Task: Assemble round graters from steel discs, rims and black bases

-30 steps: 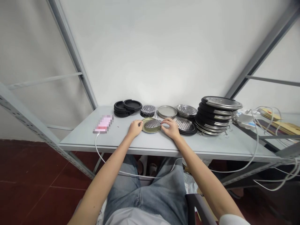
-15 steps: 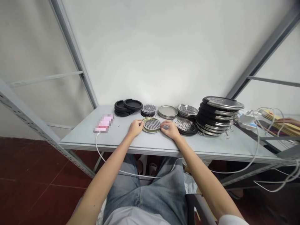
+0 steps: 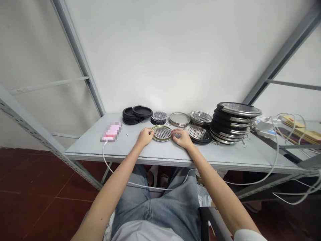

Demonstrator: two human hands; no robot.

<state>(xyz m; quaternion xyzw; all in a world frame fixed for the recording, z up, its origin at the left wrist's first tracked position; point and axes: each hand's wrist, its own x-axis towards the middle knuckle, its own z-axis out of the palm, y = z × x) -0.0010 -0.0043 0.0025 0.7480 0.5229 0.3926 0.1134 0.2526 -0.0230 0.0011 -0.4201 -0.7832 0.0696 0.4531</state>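
Note:
A shallow round metal tray (image 3: 162,138) with a gold-coloured rim lies on the table in front of me. Inside it sits a silver disc (image 3: 163,133) pierced with many small holes. My left hand (image 3: 145,136) is closed at the tray's left edge, thumb and fingers pinching the rim. On the opposite side, my right hand (image 3: 182,138) has its fingers curled against the right edge. Just beyond my right hand, a perforated disc (image 3: 197,132) rests in a black ring-shaped holder.
Black round holders (image 3: 142,111) are piled at the back left, beside stacked perforated discs (image 3: 159,116) and plain metal trays (image 3: 180,118). A tall stack of assembled black-and-silver pieces (image 3: 230,125) stands right. A blurred pink phone-like object (image 3: 111,131) has a white cable (image 3: 107,165) hanging off the table.
My hands and the tray have hardly moved. Another person's hand at the far right, over the yellow items, is out of view now.

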